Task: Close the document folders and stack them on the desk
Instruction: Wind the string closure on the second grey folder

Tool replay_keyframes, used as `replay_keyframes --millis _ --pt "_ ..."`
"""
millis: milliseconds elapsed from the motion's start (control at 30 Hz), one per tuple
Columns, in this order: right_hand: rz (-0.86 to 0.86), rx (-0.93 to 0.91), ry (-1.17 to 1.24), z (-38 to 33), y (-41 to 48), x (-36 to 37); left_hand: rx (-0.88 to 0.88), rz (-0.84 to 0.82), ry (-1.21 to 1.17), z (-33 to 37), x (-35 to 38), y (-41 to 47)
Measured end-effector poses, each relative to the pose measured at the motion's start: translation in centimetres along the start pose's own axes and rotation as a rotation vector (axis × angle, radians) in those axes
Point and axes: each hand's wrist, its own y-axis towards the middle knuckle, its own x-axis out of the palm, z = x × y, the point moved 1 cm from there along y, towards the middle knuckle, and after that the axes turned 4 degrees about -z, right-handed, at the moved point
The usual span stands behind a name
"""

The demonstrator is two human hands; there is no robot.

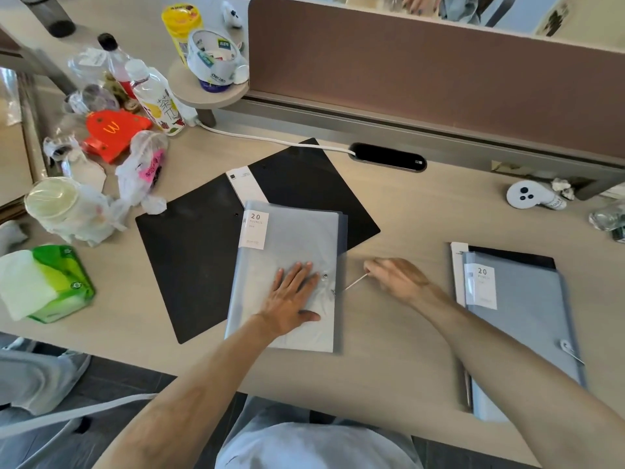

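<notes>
A translucent grey folder (291, 238) with a "20 pockets" label lies closed in the middle of the desk, on top of an open black folder (189, 258). My left hand (294, 292) presses flat on the grey folder, fingers spread, beside its snap button. My right hand (395, 275) is pinched on the folder's thin elastic cord (353, 284), which is stretched out to the right of the cover's edge. At the right, a second grey folder (521, 333) lies closed on a black one, apart from both hands.
Clutter fills the left side: a green tissue pack (47, 282), plastic bags, a lidded cup (54, 204), bottles, a red paper bag (111, 133). A white cable (270, 139) runs to the desk's cable slot. A brown partition (422, 72) bounds the back. A small white device (527, 195) sits far right.
</notes>
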Motion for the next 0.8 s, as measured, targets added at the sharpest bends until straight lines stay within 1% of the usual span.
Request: replay_keyframes --millis 67,133,167,233,267,300,367,433,500,600,667,800 --pt "-0.003 0.037 0.058 0.6 0.5 -1.0 -0.001 -0.001 -0.011 0.0 -0.1 0.0" --pt "-0.055 0.107 0.173 0.4 0.7 -1.9 0.005 0.014 -0.007 0.1 -0.3 -0.1" --pt "-0.083 0.138 0.278 0.0 0.7 -2.3 0.012 0.021 -0.001 0.1 -0.4 -0.1" --pt "-0.129 0.18 0.574 -1.4 0.7 -2.7 0.031 0.052 0.015 0.1 -0.6 -0.1" --pt "-0.164 0.173 0.693 -2.2 0.9 -2.8 0.045 0.075 0.023 0.1 -0.6 -0.2" --pt "-0.212 0.148 0.761 -2.9 1.1 -2.9 0.057 0.094 0.028 0.0 -0.7 -0.2" --pt "-0.298 0.115 0.842 -4.2 1.7 -2.9 0.074 0.134 0.03 -0.1 -0.9 -0.1" --pt "-0.273 0.13 0.91 -5.0 2.4 -2.8 0.087 0.188 0.003 -0.3 -1.1 -0.1" --pt "-0.188 0.143 0.913 -5.4 3.1 -2.9 0.114 0.235 -0.027 -0.3 -1.0 -0.3" --pt "-0.117 0.14 0.8 -5.8 4.4 -3.7 0.183 0.244 -0.026 -1.0 -0.6 -0.7" --pt "-0.113 0.125 0.681 -6.0 5.1 -4.5 0.216 0.211 0.0 -1.5 -0.6 -0.9" --pt "-0.191 0.039 0.527 -6.8 6.6 -5.4 0.209 0.111 0.09 -1.4 -1.0 -1.3"
